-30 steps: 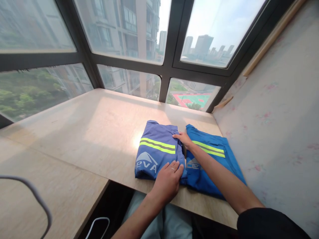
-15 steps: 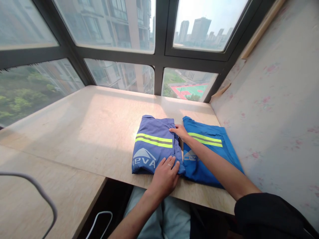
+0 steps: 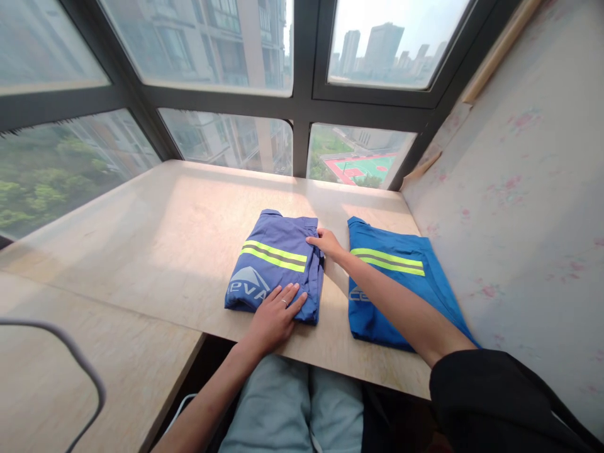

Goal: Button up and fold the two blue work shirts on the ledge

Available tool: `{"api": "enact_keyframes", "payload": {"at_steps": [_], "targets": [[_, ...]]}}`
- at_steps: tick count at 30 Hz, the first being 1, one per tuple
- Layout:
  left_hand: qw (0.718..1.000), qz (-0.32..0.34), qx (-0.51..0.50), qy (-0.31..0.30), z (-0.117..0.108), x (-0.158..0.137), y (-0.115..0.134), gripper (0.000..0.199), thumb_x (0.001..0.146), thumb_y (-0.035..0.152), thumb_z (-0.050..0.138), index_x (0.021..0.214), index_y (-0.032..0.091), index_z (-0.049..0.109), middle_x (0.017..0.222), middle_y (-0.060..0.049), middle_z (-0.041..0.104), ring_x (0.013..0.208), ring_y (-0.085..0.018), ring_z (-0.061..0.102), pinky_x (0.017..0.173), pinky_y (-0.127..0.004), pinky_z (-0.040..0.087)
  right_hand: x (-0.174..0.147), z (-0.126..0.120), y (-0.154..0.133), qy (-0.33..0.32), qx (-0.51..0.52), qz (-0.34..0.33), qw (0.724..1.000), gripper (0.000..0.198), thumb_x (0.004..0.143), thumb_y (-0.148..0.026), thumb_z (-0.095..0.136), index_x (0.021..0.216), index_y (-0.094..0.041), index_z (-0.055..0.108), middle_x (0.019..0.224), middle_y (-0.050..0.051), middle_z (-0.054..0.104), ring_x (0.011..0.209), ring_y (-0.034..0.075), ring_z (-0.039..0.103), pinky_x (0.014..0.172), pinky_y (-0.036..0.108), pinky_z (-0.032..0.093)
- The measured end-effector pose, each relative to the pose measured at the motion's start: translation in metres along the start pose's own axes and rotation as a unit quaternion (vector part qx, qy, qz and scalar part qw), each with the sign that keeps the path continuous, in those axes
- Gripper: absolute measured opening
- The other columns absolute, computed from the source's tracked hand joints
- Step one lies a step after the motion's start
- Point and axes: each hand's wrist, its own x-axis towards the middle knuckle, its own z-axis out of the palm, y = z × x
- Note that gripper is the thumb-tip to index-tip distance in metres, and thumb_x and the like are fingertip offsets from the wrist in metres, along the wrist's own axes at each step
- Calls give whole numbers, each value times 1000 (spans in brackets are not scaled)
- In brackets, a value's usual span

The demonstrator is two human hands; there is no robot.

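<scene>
A folded purple-blue work garment with yellow-and-grey reflective stripes and pale lettering lies on the wooden tabletop. My left hand rests palm down on its near part, fingers spread, a ring on one finger. At the garment's far right edge my right hand pinches the cloth, thumb on top; the other fingers are partly hidden beside the fold. To the right, a folded bright-blue work garment with matching stripes lies apart from the first. My right forearm passes over it and hides part of its lettering.
Windows with dark frames border the tabletop at the back and left. A flower-patterned wall stands on the right. A grey cable curves over the left surface, and my legs are below the front edge.
Both hands have shifted left with the purple-blue garment, which has turned slightly. The gap between it and the bright-blue garment is wider.
</scene>
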Motion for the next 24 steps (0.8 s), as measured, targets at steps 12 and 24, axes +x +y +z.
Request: {"api": "enact_keyframes", "payload": {"at_steps": [12, 24], "targets": [[998, -2, -38, 55, -4, 3, 18, 42, 96, 23, 48, 138, 17, 54, 144, -14, 55, 136, -28, 50, 110, -49, 43, -11, 8, 8, 31, 25, -9, 999, 26, 74, -45, 59, 76, -19, 58, 63, -2, 59, 63, 15, 53, 59, 25, 44], [954, -54, -42, 292, -41, -37, 18, 64, 91, 9, 47, 150, 26, 31, 137, -12, 57, 138, -27, 46, 107, -48, 47, -47, 23, -24, 106, -276, -214, 931, 57, 87, -27, 50, 142, -12, 41, 146, 21, 42, 140, 31, 35, 116, 50, 29]]}}
